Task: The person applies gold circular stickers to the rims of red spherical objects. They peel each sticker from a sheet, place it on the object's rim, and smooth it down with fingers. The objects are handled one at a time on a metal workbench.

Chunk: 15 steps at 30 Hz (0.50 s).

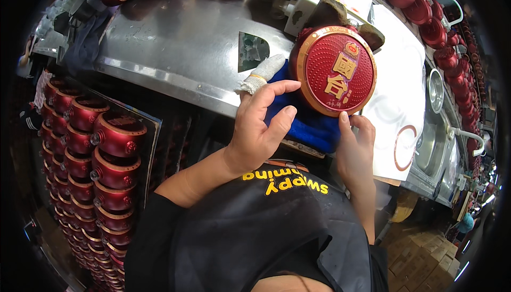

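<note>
A round, drum-shaped red bottle (330, 79) with a gold rim and raised gold characters stands tilted toward me over a blue cloth (314, 130). Dark worn pads (371, 36) support its far side. My left hand (261, 116) is at the bottle's left edge, index fingertip against the gold rim and thumb held apart. One finger of that hand wears a pale cloth cover (264, 73) tied with a band. At the lower right rim my right hand (355, 146) presses its thumb to the edge, the other fingers bent; whatever is under them is hidden.
Under the work lies a metal table (175, 42) with a cut-out opening (253, 51). White sheets (388, 90), one bearing a red ring (405, 148), lie to the right beside a sink (434, 143). Similar bottles are stacked at left (117, 169) and line the far right (436, 31).
</note>
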{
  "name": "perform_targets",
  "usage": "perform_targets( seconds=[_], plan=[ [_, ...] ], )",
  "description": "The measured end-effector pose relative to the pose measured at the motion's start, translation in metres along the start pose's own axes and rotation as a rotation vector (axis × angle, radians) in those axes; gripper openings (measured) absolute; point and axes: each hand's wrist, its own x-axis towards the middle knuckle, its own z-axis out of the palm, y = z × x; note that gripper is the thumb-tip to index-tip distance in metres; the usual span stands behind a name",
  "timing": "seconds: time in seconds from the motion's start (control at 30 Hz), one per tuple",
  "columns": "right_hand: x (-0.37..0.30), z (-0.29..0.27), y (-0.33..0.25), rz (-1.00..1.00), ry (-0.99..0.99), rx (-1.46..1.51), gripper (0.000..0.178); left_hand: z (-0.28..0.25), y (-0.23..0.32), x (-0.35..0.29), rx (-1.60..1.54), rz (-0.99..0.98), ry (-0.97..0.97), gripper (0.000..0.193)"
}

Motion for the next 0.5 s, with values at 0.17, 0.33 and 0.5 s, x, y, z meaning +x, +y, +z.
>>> perform_targets(
  seconds=[0.17, 0.33, 0.5],
  plan=[
    [0.000, 0.001, 0.001, -0.002, 0.004, -0.019, 0.082, 0.001, -0.002, 0.001, -0.128, -0.119, 0.035, 0.030],
    [0.000, 0.002, 0.001, -0.009, 0.007, -0.028, 0.082, 0.001, -0.006, 0.008, -0.092, -0.050, -0.023, 0.023],
    [-0.001, 0.002, 0.000, 0.022, 0.035, 0.066, 0.082, 0.008, -0.013, 0.025, 0.186, 0.115, 0.109, 0.016]
  ],
)
